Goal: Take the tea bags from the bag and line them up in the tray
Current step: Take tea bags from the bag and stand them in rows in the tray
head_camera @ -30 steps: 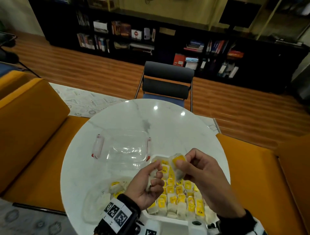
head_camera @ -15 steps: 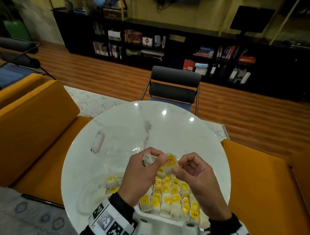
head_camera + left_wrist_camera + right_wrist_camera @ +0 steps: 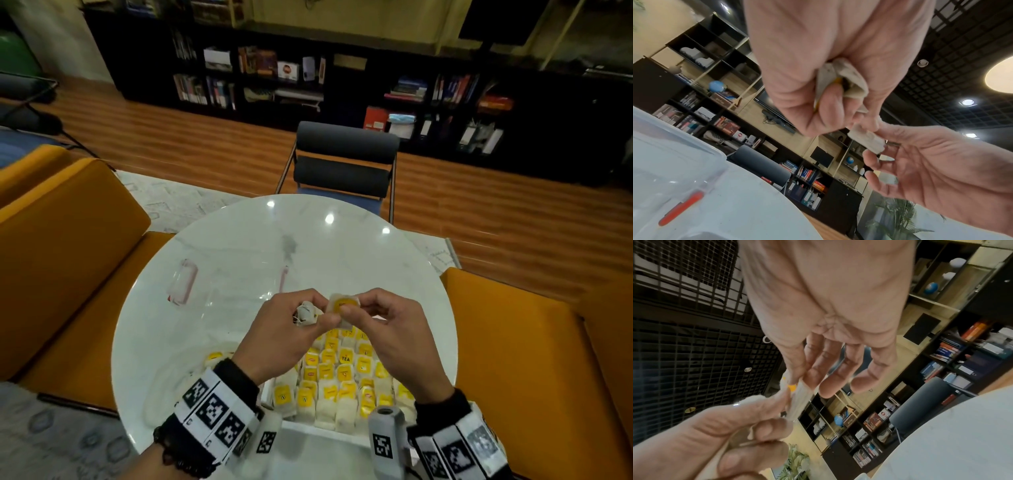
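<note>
Hands meet at the centre of the head frame, just above the white tray [image 3: 346, 433]. The left hand [image 3: 287, 329] has its fingers curled round a crumpled tea bag [image 3: 306, 313], seen in the left wrist view as a folded white wad [image 3: 840, 81] tucked against the palm. The right hand [image 3: 394, 329] pinches a second tea bag [image 3: 344, 305] between thumb and forefinger, yellow tag facing up; its other fingers [image 3: 865, 378] hang loosely spread below. The two hands touch at the fingertips, and the left thumb seems to rest on the same bag, though the blur in the right wrist view leaves that unsure. Rows of yellow-tagged tea bags [image 3: 342, 377] stand packed in the tray, lower centre of the frame. Left of the tray lies the clear plastic bag [image 3: 181, 383] with a few bags inside. Further up the round marble table [image 3: 342, 246], a transparent lid with red clips [image 3: 185, 284] rests flat. A dark chair [image 3: 346, 161] stands beyond the table's far edge.
</note>
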### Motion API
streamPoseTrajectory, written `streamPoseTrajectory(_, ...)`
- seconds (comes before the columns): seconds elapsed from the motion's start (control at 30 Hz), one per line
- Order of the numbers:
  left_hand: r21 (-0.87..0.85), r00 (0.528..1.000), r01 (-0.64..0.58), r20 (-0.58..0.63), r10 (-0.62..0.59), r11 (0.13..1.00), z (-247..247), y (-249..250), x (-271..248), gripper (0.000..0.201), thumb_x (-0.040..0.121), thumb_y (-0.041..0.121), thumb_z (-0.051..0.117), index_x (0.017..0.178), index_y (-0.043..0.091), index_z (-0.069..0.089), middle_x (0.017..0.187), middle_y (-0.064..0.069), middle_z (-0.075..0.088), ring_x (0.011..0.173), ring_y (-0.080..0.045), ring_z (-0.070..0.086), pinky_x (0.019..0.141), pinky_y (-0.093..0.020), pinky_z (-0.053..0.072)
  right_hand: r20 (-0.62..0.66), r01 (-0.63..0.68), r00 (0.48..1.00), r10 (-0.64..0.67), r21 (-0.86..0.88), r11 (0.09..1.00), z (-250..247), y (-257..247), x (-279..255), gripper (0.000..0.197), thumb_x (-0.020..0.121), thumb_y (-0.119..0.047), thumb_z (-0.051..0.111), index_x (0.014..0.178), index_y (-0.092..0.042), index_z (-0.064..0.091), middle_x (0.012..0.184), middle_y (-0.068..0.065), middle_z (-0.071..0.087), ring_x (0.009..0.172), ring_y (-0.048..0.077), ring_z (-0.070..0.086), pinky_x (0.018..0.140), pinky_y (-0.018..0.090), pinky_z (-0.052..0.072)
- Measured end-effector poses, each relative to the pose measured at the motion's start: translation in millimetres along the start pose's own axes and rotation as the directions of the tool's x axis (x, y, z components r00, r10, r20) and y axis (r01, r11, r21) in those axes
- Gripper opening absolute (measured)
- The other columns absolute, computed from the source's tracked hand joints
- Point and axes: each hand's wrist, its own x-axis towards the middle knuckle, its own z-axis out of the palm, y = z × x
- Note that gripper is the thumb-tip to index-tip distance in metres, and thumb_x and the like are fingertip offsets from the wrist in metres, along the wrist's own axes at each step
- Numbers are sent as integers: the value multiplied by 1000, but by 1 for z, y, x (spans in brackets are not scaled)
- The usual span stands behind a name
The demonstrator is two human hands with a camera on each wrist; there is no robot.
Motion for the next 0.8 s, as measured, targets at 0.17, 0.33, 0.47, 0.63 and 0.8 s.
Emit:
streamPoseTrajectory(0.17,27,1000,-21,-8,21,999,-7,-6,10,14,88,36,76,84,24,71,58,9,50,58,-13,47,61,-27,40,7,66,998,-66,12,998,-1,-3,9,5,87,-10,72,90,-13,76,85,-7,76,82,7,70,75,18,54)
streamPoseTrajectory(0.33,47,999,-43,-1,43,998,-13,-6,17,15,84,41,78,97,36,72,65,12,60,64,-8,56,67,-16,45,-4,77,997,-77,-32,997,2,-3,21,4,88,-14,73,89,-17,76,85,-8,76,82,11,70,78,24,56)
streamPoseTrajectory(0.47,-8,998,-44,-45,44,999,-11,-11,29,12,86,37,77,82,27,74,71,-7,68,69,-26,63,76,-25,45,-6,28,1000,-29,-10,1000,6,4,26,6,87,-18,74,94,-20,75,89,-8,76,86,11,70,80,26,57)
streamPoseTrajectory(0.63,-87,997,77,-13,-79,993,-12,-21,29,10,88,30,76,92,21,75,55,17,58,48,1,51,54,-14,39,-34,-47,998,50,66,997,18,24,27,5,89,-11,71,92,-9,76,84,5,76,74,19,70,71,31,58)
streamPoseTrajectory(0.8,-332,954,237,-99,-283,913,-36,-45,8,7,93,27,70,93,21,74,58,8,45,47,-8,35,42,-19,29,-107,-320,944,312,-67,945,13,77,33,11,91,-14,70,85,-6,65,59,1,63,50,11,53,50,21,40)
